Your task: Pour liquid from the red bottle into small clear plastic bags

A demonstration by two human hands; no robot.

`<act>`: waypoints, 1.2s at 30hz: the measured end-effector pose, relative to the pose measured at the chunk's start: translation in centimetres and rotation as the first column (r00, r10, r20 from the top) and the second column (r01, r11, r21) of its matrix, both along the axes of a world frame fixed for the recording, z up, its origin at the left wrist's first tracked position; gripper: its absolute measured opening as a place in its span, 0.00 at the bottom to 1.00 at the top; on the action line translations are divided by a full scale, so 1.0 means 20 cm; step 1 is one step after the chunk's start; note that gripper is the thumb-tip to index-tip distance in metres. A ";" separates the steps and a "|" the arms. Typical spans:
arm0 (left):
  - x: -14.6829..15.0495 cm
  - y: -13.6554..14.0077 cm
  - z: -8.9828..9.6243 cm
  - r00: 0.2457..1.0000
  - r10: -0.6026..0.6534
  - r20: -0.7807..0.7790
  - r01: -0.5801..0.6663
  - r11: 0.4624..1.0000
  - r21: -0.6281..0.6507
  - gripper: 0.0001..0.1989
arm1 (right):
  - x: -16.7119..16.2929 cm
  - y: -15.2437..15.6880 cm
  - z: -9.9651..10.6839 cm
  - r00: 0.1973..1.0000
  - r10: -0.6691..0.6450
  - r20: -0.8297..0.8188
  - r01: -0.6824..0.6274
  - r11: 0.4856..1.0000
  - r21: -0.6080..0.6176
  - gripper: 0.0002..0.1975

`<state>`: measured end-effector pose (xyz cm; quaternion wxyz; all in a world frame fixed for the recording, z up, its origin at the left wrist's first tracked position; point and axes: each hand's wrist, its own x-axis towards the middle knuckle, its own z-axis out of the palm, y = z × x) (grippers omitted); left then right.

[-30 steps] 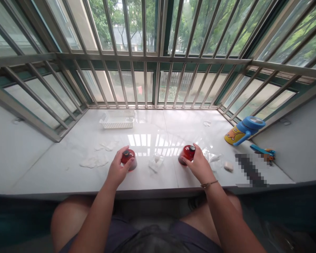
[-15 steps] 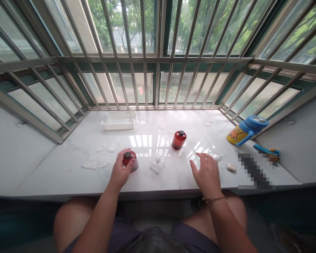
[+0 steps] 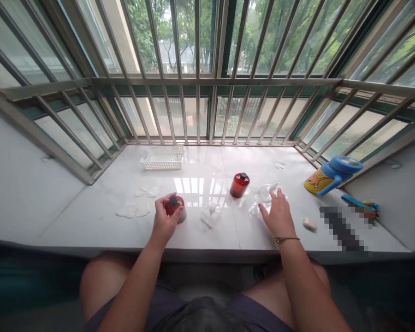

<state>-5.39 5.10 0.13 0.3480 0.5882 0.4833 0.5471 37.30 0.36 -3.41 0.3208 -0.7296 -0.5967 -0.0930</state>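
Note:
My left hand [image 3: 164,219] is curled round a red translucent bottle [image 3: 180,206] with a black cap, which stands upright on the white counter. Thumb and fingers lie on opposite sides of its shoulder. Fingers apart, my right hand [image 3: 278,213] is over a crumpled clear plastic wrapper [image 3: 267,190], its fingertips at the wrapper's edge; whether they press on it I cannot tell. Between the hands stands a second red bottle [image 3: 240,186] with a black cap. Nearer to me lies a small clear plastic piece with something whitish in it [image 3: 210,214].
A white perforated basket [image 3: 163,159] sits at the back left. White tissue pieces [image 3: 133,210] lie left of my left hand. To the right are a small pale block [image 3: 310,224], a blue-and-yellow mug [image 3: 330,175] and a blue strap [image 3: 354,201]. Metal bars [image 3: 210,82] enclose the counter.
My right hand has moved forward, and the clear wrapper now lies farther forward, by its fingertips. My left hand stays on its bottle. The whole view has shifted slightly.

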 end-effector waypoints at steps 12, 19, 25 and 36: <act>0.02 0.00 0.00 1.000 0.000 0.022 0.000 1.000 -0.018 0.27 | -0.88 0.00 0.17 0.809 0.498 -0.313 -0.488 0.865 0.117 0.32; 0.04 0.01 0.02 1.000 -0.007 -0.011 0.007 0.999 -0.050 0.24 | -0.86 0.03 0.07 0.750 0.438 -0.495 -0.484 0.874 0.040 0.20; 0.05 0.01 0.02 1.000 0.009 -0.028 -0.011 0.997 -0.072 0.29 | -0.82 -0.08 0.02 0.745 0.379 -0.549 -0.422 0.905 0.052 0.22; 0.11 0.07 0.00 0.999 -0.020 0.041 0.021 0.999 -0.030 0.26 | -0.83 -0.11 -0.02 0.749 0.365 -0.553 -0.375 0.921 0.100 0.19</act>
